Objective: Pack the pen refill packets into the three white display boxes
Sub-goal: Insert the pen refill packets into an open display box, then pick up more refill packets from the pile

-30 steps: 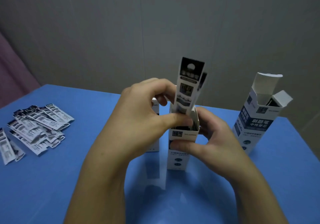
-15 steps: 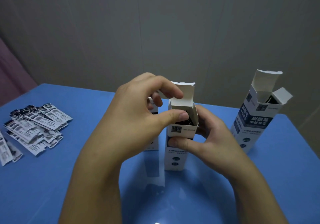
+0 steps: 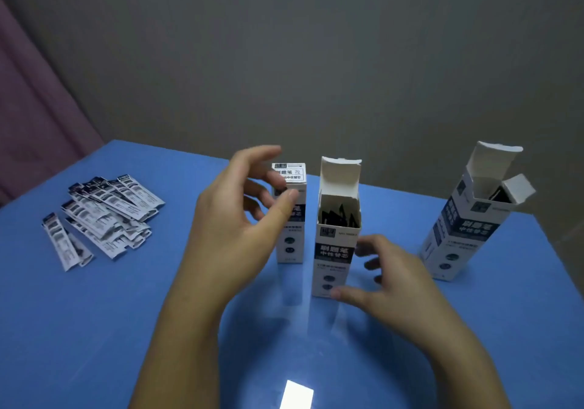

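Now, from near to far:
Shiny spot: a bright white patch of light [image 3: 297, 394] sits on the blue table [image 3: 79, 329], close to the person; both arms reach out past it.
Right hand: the right hand [image 3: 388, 279] is open with fingers spread; it holds nothing; its thumb tip looks to be just beside the bottom of the middle box [image 3: 335, 250].
Left hand: the left hand [image 3: 240, 222] is open too, fingers loosely bent; it holds nothing; it hangs in front of the closed box [image 3: 292, 216].
Middle box: it stands up straight; its top flap is up; dark packet tops show inside.
Closed box: it stands just left of the middle box, a bit farther back; its lid is shut.
Right box [image 3: 467, 219]: it stands well apart on the right, lid open; something dark shows inside.
Loose packets [image 3: 104, 216]: a messy pile lies flat on the table, far off to the left.
Back: a grey wall [image 3: 316, 61]; a purple curtain [image 3: 34, 108] on the left.
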The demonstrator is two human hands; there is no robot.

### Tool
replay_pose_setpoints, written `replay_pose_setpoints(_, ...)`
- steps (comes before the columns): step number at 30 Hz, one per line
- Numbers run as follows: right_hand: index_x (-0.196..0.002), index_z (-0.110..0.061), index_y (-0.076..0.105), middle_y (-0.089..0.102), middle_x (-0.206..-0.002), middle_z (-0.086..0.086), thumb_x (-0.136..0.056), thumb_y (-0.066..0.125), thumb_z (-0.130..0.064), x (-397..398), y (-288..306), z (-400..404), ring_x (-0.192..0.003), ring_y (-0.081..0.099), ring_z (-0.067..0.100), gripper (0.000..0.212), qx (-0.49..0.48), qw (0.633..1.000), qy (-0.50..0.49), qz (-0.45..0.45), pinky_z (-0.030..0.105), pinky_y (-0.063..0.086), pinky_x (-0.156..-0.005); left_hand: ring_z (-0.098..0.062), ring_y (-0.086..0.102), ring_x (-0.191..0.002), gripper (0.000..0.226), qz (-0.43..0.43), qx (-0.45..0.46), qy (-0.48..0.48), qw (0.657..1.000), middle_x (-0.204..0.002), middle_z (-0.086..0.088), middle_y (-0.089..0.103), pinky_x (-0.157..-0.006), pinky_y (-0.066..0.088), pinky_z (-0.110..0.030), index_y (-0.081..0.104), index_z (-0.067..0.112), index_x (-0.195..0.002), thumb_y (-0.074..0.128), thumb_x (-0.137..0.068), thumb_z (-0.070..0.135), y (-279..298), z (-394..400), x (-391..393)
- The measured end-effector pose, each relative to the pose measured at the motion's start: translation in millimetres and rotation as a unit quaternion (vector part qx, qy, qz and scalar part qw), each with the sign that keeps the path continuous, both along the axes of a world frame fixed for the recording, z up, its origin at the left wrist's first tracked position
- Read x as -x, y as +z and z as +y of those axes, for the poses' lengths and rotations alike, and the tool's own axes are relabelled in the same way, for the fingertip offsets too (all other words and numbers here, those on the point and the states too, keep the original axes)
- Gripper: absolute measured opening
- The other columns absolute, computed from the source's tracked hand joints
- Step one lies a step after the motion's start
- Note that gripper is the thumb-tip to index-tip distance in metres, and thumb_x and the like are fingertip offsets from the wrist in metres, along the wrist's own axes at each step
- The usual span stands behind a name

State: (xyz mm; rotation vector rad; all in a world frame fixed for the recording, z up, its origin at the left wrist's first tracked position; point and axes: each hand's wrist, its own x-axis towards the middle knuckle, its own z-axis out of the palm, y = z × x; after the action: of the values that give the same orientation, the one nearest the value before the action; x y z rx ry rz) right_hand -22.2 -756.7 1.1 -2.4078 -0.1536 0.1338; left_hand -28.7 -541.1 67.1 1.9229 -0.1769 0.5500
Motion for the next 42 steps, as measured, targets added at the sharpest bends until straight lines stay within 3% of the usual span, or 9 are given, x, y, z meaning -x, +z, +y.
replay_pose_setpoints(3,-0.124,-0.031,0.053,0.057,-0.112,-0.018,-0.076,0.079,-0.054,21,12,-6,-0.098,0.055,0.001,0.059,0.085,0.994,0.016,0.059,0.024,0.049,-0.087,-0.012,0.062,-0.081,0.032,0.029,-0.028,0.059,0.997,-0.097,0.011,0.066,-0.071,0.052,-0.025,0.064,0.031,-0.118,0.069,-0.092,0.013,-7,17,12)
replay_pose_setpoints(7,-0.111,-0.03,0.058,0.058,-0.1,-0.015,-0.081,0.072,-0.056,38,42,13,-0.086,0.058,0.003,0.042,0.123,0.982,0.088,0.109,0.026,0.052,-0.08,-0.004,0.061,-0.083,0.024,0.077,-0.065,0.127,0.987,-0.095,0.014,0.067,-0.068,0.046,-0.013,0.068,0.03,-0.11,0.066,-0.092,0.014,-5,48,26)
replay_pose_setpoints(12,-0.119,-0.024,0.058,0.06,-0.112,-0.004,-0.086,0.068,-0.053,38,61,80,-0.096,0.061,0.015,0.045,0.126,0.968,0.188,0.109,0.034,0.054,-0.086,-0.003,0.061,-0.088,0.022,0.154,-0.135,0.165,0.965,-0.105,0.011,0.065,-0.083,0.053,-0.033,0.068,0.025,-0.115,0.066,-0.093,0.024,3,87,45)
replay_pose_setpoints(17,-0.12,-0.016,0.053,0.06,-0.115,0.005,-0.091,0.064,-0.042,37,62,140,-0.104,0.059,0.026,0.041,0.16,0.959,0.231,0.035,0.044,0.054,-0.086,-0.013,0.063,-0.092,0.026,0.217,-0.213,0.2,0.931,-0.114,0.008,0.066,-0.087,0.052,-0.035,0.068,0.026,-0.115,0.062,-0.091,0.032,3,132,65)
replay_pose_setpoints(24,-0.125,-0.013,0.052,0.058,-0.125,0.007,-0.088,0.063,-0.036,34,69,205,-0.115,0.055,0.028,0.045,0.204,0.945,0.254,-0.003,0.041,0.051,-0.091,-0.023,0.059,-0.116,0.035,0.29,-0.292,0.234,0.881,-0.127,0.001,0.062,-0.094,0.052,-0.044,0.065,0.024,-0.121,0.058,-0.09,0.037,2,190,102)
replay_pose_setpoints(29,-0.129,-0.013,0.051,0.054,-0.13,0.008,-0.088,0.062,-0.037,37,65,258,-0.12,0.052,0.028,0.048,0.243,0.931,0.271,-0.002,0.042,0.05,-0.096,-0.023,0.057,-0.117,0.038,0.339,-0.331,0.226,0.851,-0.128,0.0,0.061,-0.091,0.053,-0.041,0.062,0.022,-0.122,0.056,-0.089,0.039,-6,244,120)
replay_pose_setpoints(35,-0.126,-0.014,0.053,0.055,-0.128,0.006,-0.087,0.059,-0.033,37,54,330,-0.116,0.054,0.026,0.044,0.279,0.921,0.271,0.024,0.038,0.05,-0.093,-0.022,0.053,-0.125,0.042,0.361,-0.332,0.209,0.846,-0.136,0.0,0.056,-0.095,0.05,-0.039,0.059,0.023,-0.131,0.054,-0.093,0.039,-18,314,125)
replay_pose_setpoints(42,-0.122,-0.017,0.052,0.055,-0.126,0.005,-0.083,0.058,-0.029,27,49,403,-0.113,0.053,0.024,0.042,0.271,0.934,0.228,0.041,0.036,0.05,-0.09,-0.022,0.054,-0.124,0.039,0.361,-0.318,0.179,0.858,-0.136,0.001,0.057,-0.097,0.05,-0.039,0.058,0.025,-0.131,0.053,-0.094,0.037,-29,386,111)
